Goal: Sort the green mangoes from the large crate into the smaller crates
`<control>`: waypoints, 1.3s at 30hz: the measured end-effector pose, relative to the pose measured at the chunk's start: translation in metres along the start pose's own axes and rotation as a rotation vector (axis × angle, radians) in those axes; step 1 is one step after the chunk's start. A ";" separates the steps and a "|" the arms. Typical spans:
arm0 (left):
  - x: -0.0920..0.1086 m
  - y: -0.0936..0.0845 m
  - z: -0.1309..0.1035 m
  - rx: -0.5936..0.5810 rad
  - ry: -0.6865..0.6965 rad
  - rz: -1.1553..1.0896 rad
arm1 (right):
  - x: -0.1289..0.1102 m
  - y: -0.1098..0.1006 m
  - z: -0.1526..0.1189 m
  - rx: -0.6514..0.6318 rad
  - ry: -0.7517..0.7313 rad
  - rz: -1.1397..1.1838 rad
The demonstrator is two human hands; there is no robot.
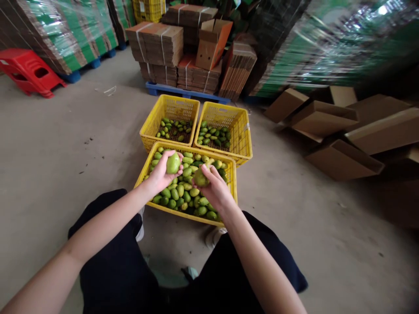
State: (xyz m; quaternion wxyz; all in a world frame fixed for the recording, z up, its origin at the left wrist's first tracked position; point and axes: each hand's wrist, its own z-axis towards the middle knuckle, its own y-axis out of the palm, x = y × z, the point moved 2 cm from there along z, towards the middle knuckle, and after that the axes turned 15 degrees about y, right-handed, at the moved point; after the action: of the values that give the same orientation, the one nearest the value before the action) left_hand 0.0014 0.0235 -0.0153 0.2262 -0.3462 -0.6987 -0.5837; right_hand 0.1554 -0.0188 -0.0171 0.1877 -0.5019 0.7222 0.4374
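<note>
My left hand [166, 169] is closed around a smooth, light green oval fruit [173, 163], above the left part of the front yellow crate [233, 185]. In my right hand [212, 183] is a duller green fruit [201, 177], partly covered by the thumb and fingers. Many similar green and yellowish fruits [187, 172] fill the front crate beneath both hands; their exact kind I cannot make out. Behind it stand a left yellow crate [145, 130] and a right yellow crate [244, 134], side by side. Each holds several green fruits on its bottom.
Flattened cardboard stacks [156, 41] and an open carton [211, 46] sit by a blue pallet [157, 88] at the back. A red stool [31, 72] lies at the left. Empty cardboard boxes [343, 159] pile up on the right. My knees flank the front crate.
</note>
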 end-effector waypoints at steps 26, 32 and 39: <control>-0.008 0.003 -0.003 0.260 -0.235 -0.091 | 0.005 -0.001 0.007 0.125 0.280 0.230; -0.001 0.008 -0.008 0.155 -0.188 -0.043 | 0.004 0.000 0.004 0.099 0.108 0.244; -0.002 0.000 -0.004 0.201 -0.193 -0.009 | 0.000 -0.002 0.004 0.147 0.292 0.314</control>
State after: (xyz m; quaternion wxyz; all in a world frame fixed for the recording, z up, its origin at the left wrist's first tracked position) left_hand 0.0022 0.0196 -0.0159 0.1889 -0.3734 -0.7737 -0.4758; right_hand 0.1564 -0.0157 -0.0199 0.0470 -0.4263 0.8409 0.3302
